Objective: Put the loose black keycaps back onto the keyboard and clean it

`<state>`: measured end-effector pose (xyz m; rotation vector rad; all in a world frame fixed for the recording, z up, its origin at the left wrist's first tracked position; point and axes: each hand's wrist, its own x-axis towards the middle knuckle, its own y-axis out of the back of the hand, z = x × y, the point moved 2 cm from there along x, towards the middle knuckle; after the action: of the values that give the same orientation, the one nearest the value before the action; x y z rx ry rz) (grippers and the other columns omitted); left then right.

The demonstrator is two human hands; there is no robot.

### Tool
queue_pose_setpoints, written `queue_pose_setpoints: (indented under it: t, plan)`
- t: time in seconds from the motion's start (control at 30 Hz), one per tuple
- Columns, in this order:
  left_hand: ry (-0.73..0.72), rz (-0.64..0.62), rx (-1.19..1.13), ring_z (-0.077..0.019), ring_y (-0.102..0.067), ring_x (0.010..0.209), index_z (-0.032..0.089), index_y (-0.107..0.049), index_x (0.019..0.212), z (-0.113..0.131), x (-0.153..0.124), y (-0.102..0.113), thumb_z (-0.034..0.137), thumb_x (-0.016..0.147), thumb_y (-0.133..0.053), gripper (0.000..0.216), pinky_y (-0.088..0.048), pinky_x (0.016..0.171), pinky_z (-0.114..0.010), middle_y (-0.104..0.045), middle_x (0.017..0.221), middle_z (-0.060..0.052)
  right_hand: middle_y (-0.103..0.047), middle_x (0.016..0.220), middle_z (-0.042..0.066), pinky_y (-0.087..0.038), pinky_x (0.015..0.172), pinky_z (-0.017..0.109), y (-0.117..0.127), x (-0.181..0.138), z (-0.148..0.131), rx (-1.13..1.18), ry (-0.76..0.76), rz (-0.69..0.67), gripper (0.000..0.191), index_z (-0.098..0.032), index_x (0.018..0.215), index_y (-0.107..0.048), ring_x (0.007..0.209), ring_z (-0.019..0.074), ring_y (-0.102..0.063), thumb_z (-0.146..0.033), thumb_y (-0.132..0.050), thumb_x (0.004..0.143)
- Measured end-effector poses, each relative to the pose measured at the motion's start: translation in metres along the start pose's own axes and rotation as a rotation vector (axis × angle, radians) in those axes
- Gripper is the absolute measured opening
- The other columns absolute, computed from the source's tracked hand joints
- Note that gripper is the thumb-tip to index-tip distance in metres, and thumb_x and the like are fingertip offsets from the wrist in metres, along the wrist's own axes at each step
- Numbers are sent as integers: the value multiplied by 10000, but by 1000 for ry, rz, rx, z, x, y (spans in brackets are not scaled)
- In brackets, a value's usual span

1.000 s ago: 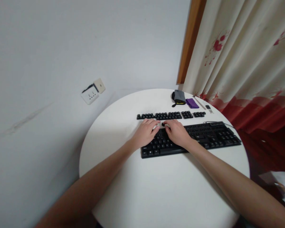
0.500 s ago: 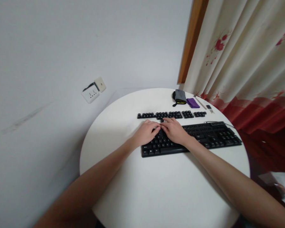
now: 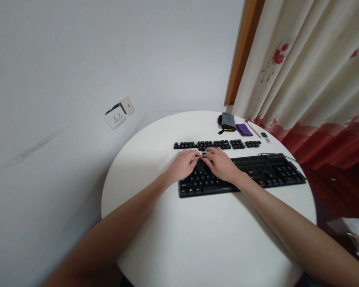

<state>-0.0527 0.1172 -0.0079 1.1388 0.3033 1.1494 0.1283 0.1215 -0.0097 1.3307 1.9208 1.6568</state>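
A black keyboard lies on the white round table. Over its upper left part, my left hand is bent, with thumb and fingers drawn together at the keyboard's back edge. Close beside it, my right hand rests across the keys with its fingers curled and its tips facing the left hand's. A small dark piece shows by the right fingertips, too small to name. What either hand pinches is hidden. Just behind the hands runs a row of loose black keycaps, set out in several groups.
Toward the back right lie a folded grey cloth, a purple cloth, a slim light stick and a small watch-like item. The keyboard's cable curls behind it. A wall with a socket and a curtain border the table.
My left hand's fingertips have drawn slightly back to the left, widening the small gap between the hands. My right hand stays nearly in place. The view has shifted very slightly.
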Motion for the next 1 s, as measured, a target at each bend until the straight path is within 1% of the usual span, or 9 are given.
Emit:
queue_pose_setpoints:
  t: [0.1,0.2,0.4,0.47,0.57,0.6,0.7,0.83,1.0]
  plan:
    - [-25,-24,11,-216,-623,1005,225,-671,1045,0,0,-1,205,963,-449,238,-453,981,-392,-715,1071,-22,-614,1293,102,-420,976,413,-2,0,1,21,41,-48,306,-200,1094,-720,1127,252,-533,-310,-451,1000]
    - [-34,-31,13,-217,-628,966,231,-686,1031,0,0,-2,216,956,-471,228,-461,950,-387,-726,1036,-14,-662,1152,119,-439,954,399,-3,0,2,28,9,-54,325,-173,979,-741,1049,244,-571,-317,-451,999]
    - [-14,-33,-20,-212,-634,955,222,-683,1007,0,-1,-2,192,921,-520,187,-478,926,-379,-722,1018,-19,-675,953,113,-493,862,357,4,0,4,148,-61,72,197,-146,831,-724,889,212,-625,-129,-538,893]
    - [4,-38,-67,-199,-642,938,215,-678,993,0,-1,-2,184,905,-547,161,-497,900,-358,-715,1006,-20,-685,918,91,-513,800,341,8,1,7,289,-108,163,146,-156,822,-715,843,198,-638,-113,-577,842]
    - [24,-26,-148,-175,-648,901,205,-675,956,-2,-2,-2,174,886,-583,120,-519,851,-323,-701,968,-17,-694,817,52,-529,711,327,15,0,12,589,-220,282,30,-170,783,-674,741,180,-648,-198,-665,788]
    - [27,-19,-170,-169,-648,886,200,-675,939,-3,-2,-2,169,880,-595,105,-524,837,-315,-698,949,-16,-692,786,39,-531,693,323,16,-2,13,693,-257,300,77,-175,770,-655,715,174,-648,-235,-703,762]
    - [35,-1,-243,-153,-647,841,184,-688,976,-7,-1,-4,142,863,-622,137,-536,802,-299,-697,951,-26,-693,738,13,-534,677,308,21,-7,11,994,-345,273,243,-186,810,-627,690,163,-658,-296,-800,679]
    - [6,16,-314,-147,-654,868,192,-692,1136,-9,-1,-7,117,876,-605,285,-549,824,-306,-695,1039,-51,-729,764,19,-543,711,298,27,-15,5,1286,-406,173,368,-197,978,-649,756,170,-698,-336,-828,688]
    - [-30,45,-331,-160,-661,927,185,-746,975,-7,1,-5,97,863,-620,190,-557,846,-309,-705,1004,-52,-753,848,51,-538,688,274,28,-17,6,1364,-391,152,335,-184,982,-702,771,160,-699,-359,-816,720]
